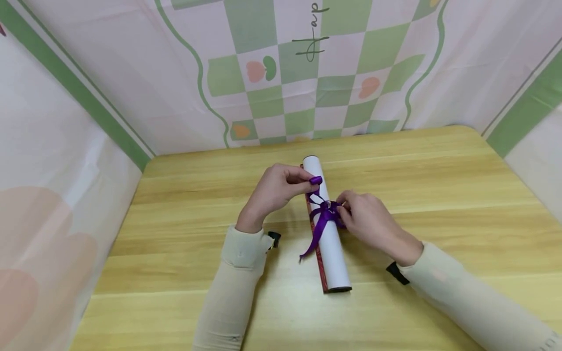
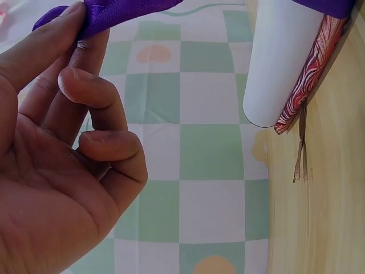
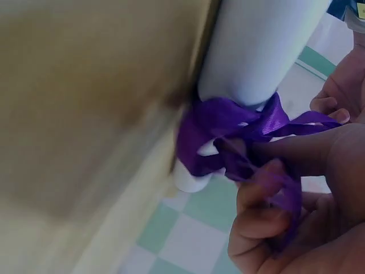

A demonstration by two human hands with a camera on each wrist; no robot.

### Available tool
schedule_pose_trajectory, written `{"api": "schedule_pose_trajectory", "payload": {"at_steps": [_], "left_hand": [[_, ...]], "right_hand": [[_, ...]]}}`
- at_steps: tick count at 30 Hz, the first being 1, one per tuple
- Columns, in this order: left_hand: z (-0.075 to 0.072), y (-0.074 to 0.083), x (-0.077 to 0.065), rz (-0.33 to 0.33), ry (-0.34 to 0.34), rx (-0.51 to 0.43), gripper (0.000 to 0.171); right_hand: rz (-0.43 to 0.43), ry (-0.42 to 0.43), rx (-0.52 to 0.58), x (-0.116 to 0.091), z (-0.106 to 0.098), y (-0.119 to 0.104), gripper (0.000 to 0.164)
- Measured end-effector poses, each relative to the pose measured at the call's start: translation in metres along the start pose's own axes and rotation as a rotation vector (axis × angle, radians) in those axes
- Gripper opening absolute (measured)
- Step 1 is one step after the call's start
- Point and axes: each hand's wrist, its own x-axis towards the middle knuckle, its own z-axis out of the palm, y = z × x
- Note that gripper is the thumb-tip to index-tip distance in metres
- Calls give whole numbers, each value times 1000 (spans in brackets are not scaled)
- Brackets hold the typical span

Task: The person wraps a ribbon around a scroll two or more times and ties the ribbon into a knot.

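A white rolled-up scroll (image 1: 337,261) lies lengthwise on the table, a red patterned strip (image 2: 311,74) along its left side. Purple ribbon (image 1: 319,231) is wrapped round its middle, with loops at the top and one tail hanging toward the lower left. My left hand (image 1: 273,191) pinches a length of this ribbon between thumb and index finger, just above the scroll; its other fingers are curled loosely. On the scroll's right side, my right hand (image 1: 371,219) pinches a ribbon loop close to the wrap. The right fingers partly hide how the ribbon crosses there.
The wooden table (image 1: 175,253) reaches back to a green-and-white checked cloth (image 1: 298,97). More cloth hangs at both sides. A thin brown cord (image 2: 301,148) dangles by the scroll's end in the left wrist view.
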Motion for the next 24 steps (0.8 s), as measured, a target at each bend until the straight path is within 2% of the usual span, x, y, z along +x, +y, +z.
{"api": "schedule_pose_trajectory", "payload": {"at_steps": [2,7,11,18,23,24], "left_hand": [[0,0,0,2,0,-3,13],[0,1,0,5,2,-5,13],[-1,3,0,5,0,-5,13],[-2,3,0,5,2,-5,13],[-2,2,0,3,3,-5,13],[-2,2,-1,1,2,-5,13]], "right_hand": [[-21,16,-46,3,0,-3,13],[-36,17,-170,10,1,-5,10],[-40,-8,-204,13,1,-7,6],[-11,-72,-217,24,3,-9,32],[-2,-83,-246,32,6,-7,9],[1,-75,-251,33,7,-6,10]]}}
